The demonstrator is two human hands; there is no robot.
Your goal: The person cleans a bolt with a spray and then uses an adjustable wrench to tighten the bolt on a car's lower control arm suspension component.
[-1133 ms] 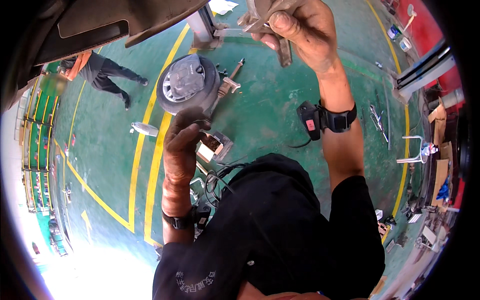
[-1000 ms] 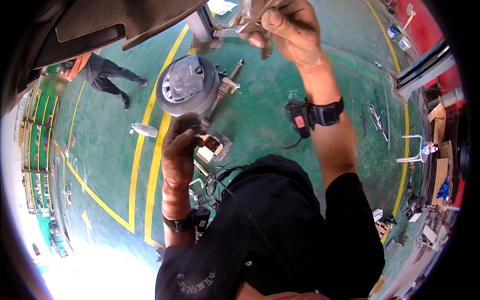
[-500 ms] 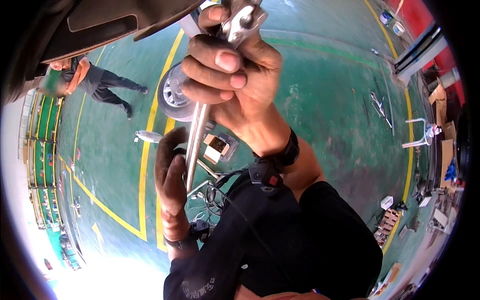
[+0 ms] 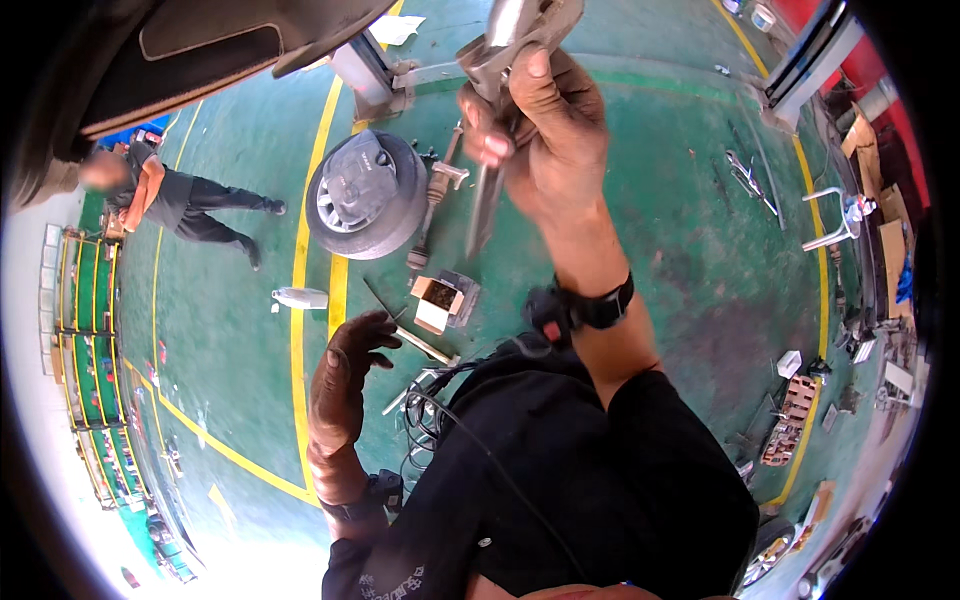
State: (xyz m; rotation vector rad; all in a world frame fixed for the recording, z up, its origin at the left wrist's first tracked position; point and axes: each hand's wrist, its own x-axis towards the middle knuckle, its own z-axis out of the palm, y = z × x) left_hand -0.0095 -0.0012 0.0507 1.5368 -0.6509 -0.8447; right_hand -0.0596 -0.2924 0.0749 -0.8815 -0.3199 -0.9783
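My right hand [image 4: 560, 125] is raised at the top centre, its fingers wrapped round a long metal bar [image 4: 485, 205] that hangs down below the fist, blurred by motion. My right thumb rests against a grey metal bracket-like part [image 4: 488, 68] with a shiny cylinder [image 4: 508, 22] above it. Whether bar and bracket are one piece I cannot tell. Lower left, my left hand [image 4: 345, 375] is empty, fingers apart and slightly bent, away from the bar. The dark underside of a vehicle part [image 4: 210, 50] overhangs the upper left.
On the green floor lie a wheel [image 4: 385, 225] with a grey cover on it, a drive shaft [image 4: 432, 205], an opened cardboard box [image 4: 437, 303] and a clear bottle [image 4: 300, 298]. A person [image 4: 180, 190] stands at the left. A metal stool [image 4: 840, 220] is at the right.
My right hand has moved right and turned, and the bar has swung away from my left hand. My left hand has opened beside where the bar was. More of the wheel and drive shaft shows.
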